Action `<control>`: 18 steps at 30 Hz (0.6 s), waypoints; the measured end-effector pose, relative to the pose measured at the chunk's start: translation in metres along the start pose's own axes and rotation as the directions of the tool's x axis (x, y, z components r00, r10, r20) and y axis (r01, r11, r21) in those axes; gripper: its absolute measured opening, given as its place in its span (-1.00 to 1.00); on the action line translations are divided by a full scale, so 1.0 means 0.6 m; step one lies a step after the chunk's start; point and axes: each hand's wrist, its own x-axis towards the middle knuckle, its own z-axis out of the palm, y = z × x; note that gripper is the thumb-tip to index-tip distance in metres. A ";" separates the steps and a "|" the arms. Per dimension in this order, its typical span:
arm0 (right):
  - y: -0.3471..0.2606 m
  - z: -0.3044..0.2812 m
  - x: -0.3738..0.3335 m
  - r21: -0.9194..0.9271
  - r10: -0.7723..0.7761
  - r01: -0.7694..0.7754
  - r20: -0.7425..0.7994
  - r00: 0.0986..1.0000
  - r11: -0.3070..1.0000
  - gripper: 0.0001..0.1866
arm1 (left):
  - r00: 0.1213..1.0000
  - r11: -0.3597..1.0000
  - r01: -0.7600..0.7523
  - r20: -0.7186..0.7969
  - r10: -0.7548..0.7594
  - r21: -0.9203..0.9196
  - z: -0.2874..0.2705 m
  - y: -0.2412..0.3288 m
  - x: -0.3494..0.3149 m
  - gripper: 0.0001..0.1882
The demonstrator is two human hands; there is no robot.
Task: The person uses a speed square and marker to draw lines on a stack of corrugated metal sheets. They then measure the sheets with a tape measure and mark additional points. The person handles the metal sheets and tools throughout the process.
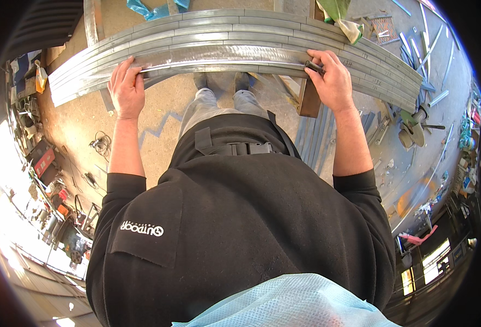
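Observation:
A broad layer of long grey metal bars (207, 24) lies side by side in front of me, bent into an arc by the lens. Along its near part runs a shiny flat metal strip (224, 55). My left hand (126, 91) grips the left end of this strip, thumb at the near edge and fingers over the top. At the other end, my right hand (332, 80) is closed around a short dark cylinder (313, 66), perhaps a marker. Its fingertips rest by the strip's right end. Small handwritten marks show on the bars to the right.
A brown steel beam (309, 101) supports the bars. A green and white work glove (341, 20) lies at their far edge, with blue plastic (156, 8) beyond. Metal offcuts (425, 52) and a disc-shaped tool (413, 131) are at right. A coiled cable (102, 143) lies left.

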 end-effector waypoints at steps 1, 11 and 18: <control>0.000 0.000 0.000 0.008 0.007 -0.007 0.004 1.000 1.000 -0.57 | 1.000 1.000 0.000 -0.001 0.000 0.007 0.001 0.000 0.000 -0.82; 0.016 -0.012 -0.007 0.155 0.030 -0.027 -0.016 0.999 0.987 -0.57 | 0.995 0.998 0.051 0.086 -0.048 -0.038 -0.024 0.012 0.010 -0.84; 0.028 -0.090 -0.038 0.542 0.126 0.013 -0.219 0.968 0.840 -0.64 | 0.941 0.818 0.338 0.175 -0.289 -0.466 -0.066 0.045 0.004 -0.88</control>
